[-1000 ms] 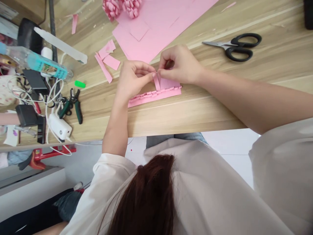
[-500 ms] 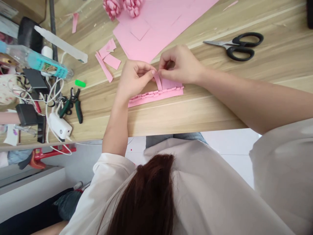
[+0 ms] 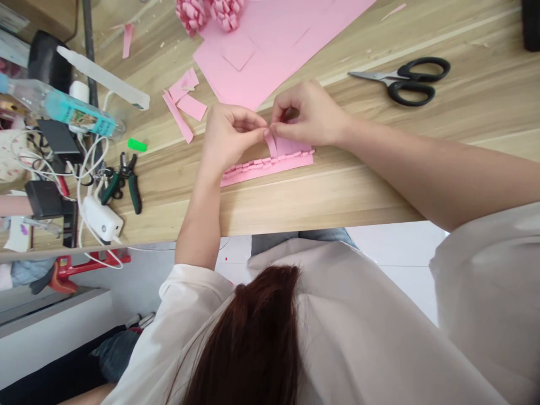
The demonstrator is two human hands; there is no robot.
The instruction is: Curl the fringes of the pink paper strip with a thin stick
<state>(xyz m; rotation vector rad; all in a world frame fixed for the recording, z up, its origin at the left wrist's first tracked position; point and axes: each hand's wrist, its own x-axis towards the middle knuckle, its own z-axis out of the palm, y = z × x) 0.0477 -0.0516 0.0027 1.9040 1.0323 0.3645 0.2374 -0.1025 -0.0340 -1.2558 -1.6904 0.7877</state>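
Observation:
A pink paper sheet [image 3: 270,169] cut into a fringe lies near the table's front edge, with a row of small folded loops along its middle. One narrow paper strip [image 3: 272,145] of it stands raised between my hands. My left hand [image 3: 230,132] pinches at the tip of this strip with thumb and forefinger. From the other side my right hand [image 3: 306,115] is closed in a pinch at the same spot, its fingertips almost touching the left ones. Whether the right fingers grip the same strip or a neighbouring one is hard to see.
Beyond my hands lies a large pink sheet [image 3: 291,42] with pink paper flowers [image 3: 228,12] on it. Black-handled scissors [image 3: 407,81] rest to the right. Pink scraps [image 3: 185,101], pliers [image 3: 126,180], a bottle [image 3: 80,112] and tangled cables with a white charger [image 3: 103,218] are on the left.
Both hands stay pinched at the paper, with the fingertips slightly lower and closer together. The whole view has shifted a little; the other things lie as before.

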